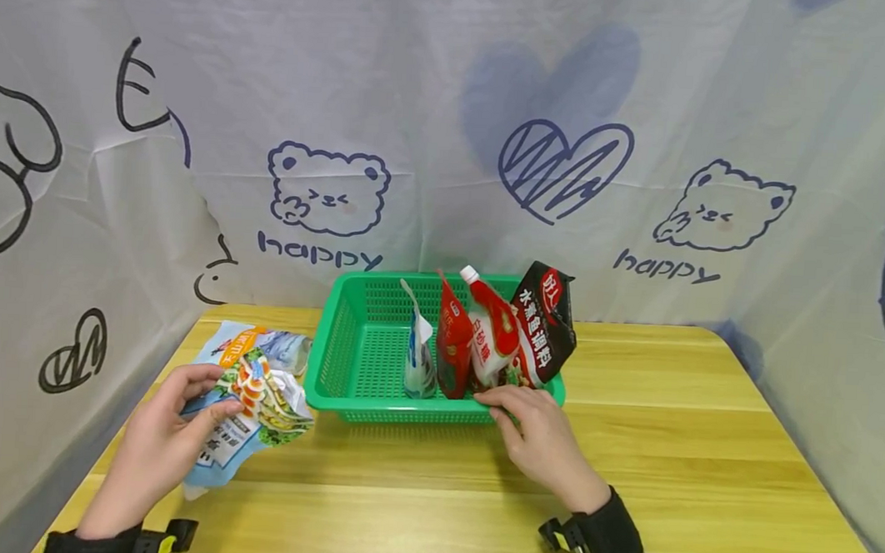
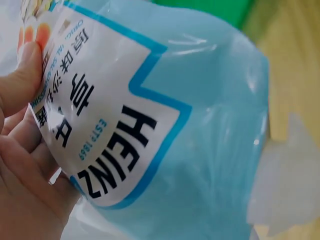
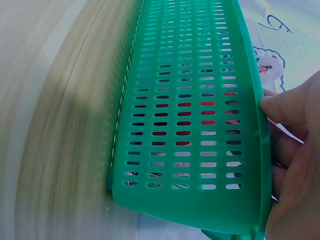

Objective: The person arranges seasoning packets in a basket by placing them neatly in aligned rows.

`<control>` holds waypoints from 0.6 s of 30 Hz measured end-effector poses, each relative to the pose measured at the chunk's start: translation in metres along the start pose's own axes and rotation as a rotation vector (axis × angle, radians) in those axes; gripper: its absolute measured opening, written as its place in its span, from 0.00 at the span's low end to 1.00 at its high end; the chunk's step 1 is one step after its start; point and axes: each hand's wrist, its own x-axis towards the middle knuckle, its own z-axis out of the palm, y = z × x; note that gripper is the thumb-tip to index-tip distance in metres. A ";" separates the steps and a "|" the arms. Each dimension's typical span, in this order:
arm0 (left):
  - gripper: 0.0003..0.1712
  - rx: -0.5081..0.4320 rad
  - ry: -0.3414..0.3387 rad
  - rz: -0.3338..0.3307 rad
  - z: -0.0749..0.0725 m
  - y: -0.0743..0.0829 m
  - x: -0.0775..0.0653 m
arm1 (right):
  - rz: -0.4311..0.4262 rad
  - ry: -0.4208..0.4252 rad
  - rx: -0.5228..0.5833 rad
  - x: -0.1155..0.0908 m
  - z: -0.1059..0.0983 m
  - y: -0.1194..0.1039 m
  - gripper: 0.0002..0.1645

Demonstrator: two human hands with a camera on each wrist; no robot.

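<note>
Left hand point(image 1: 172, 425) pinches the pouch point(image 1: 259, 400) just left of the basket point(image 1: 398, 409); right hand point(image 1: 535, 438) grips the basket's near rim. Seems a loading step; next move would call for lifting the pouch over the rim. Packet point(image 1: 239, 345) behind it partly covered, some left fingertips hidden by the pouch.

Mid-frame, the basket point(image 1: 405, 408) is green. At lower left, the Heinz pouch point(image 1: 255, 417) is pale blue, its white label point(image 2: 110, 107) edged in brighter blue. Lower right, the table point(image 1: 666, 455) shows yellow wood grain; above, blue hearts point(image 1: 553, 94) pattern the white cloth point(image 1: 437, 101).
</note>
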 end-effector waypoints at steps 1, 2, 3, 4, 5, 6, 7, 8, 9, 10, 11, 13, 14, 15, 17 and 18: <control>0.25 -0.039 0.035 0.018 0.004 0.002 0.002 | 0.001 0.001 0.000 0.000 0.000 0.000 0.16; 0.25 -0.062 0.055 0.031 0.007 0.007 0.004 | 0.003 0.000 -0.001 0.000 -0.001 0.000 0.16; 0.25 -0.091 0.078 0.043 0.009 0.012 0.007 | 0.003 0.000 -0.002 0.000 -0.001 0.000 0.16; 0.25 -0.115 0.097 0.053 0.012 0.017 0.009 | 0.003 0.000 -0.002 0.001 -0.001 0.000 0.16; 0.25 -0.134 0.118 0.068 0.014 0.023 0.011 | 0.002 -0.001 -0.002 0.001 -0.001 0.000 0.15; 0.25 -0.145 0.136 0.080 0.017 0.029 0.013 | 0.000 -0.001 -0.002 0.001 -0.002 0.000 0.15; 0.25 -0.157 0.153 0.090 0.019 0.035 0.016 | -0.002 0.000 -0.004 0.001 -0.002 0.000 0.15; 0.25 -0.153 0.163 0.094 0.020 0.043 0.018 | -0.004 0.000 -0.005 0.001 -0.002 0.000 0.15; 0.25 -0.170 0.182 0.101 0.022 0.049 0.021 | -0.007 0.001 -0.005 0.002 -0.002 0.000 0.15; 0.25 -0.183 0.201 0.107 0.024 0.054 0.023 | -0.009 0.002 -0.004 0.002 -0.002 -0.001 0.15; 0.25 -0.204 0.218 0.112 0.027 0.059 0.026 | -0.011 0.002 -0.005 0.002 -0.002 -0.001 0.15; 0.24 -0.246 0.244 0.117 0.032 0.066 0.029 | -0.009 0.001 -0.002 0.002 -0.003 -0.001 0.16; 0.24 -0.269 0.254 0.121 0.036 0.069 0.031 | -0.005 -0.002 0.000 0.001 -0.003 -0.001 0.16; 0.24 -0.290 0.260 0.126 0.038 0.073 0.032 | -0.002 -0.004 0.002 0.001 -0.003 -0.002 0.16; 0.24 -0.321 0.274 0.146 0.046 0.079 0.034 | 0.000 -0.016 0.011 0.001 -0.004 -0.001 0.16; 0.24 -0.333 0.278 0.161 0.049 0.083 0.035 | 0.003 -0.022 0.016 0.002 -0.005 -0.001 0.16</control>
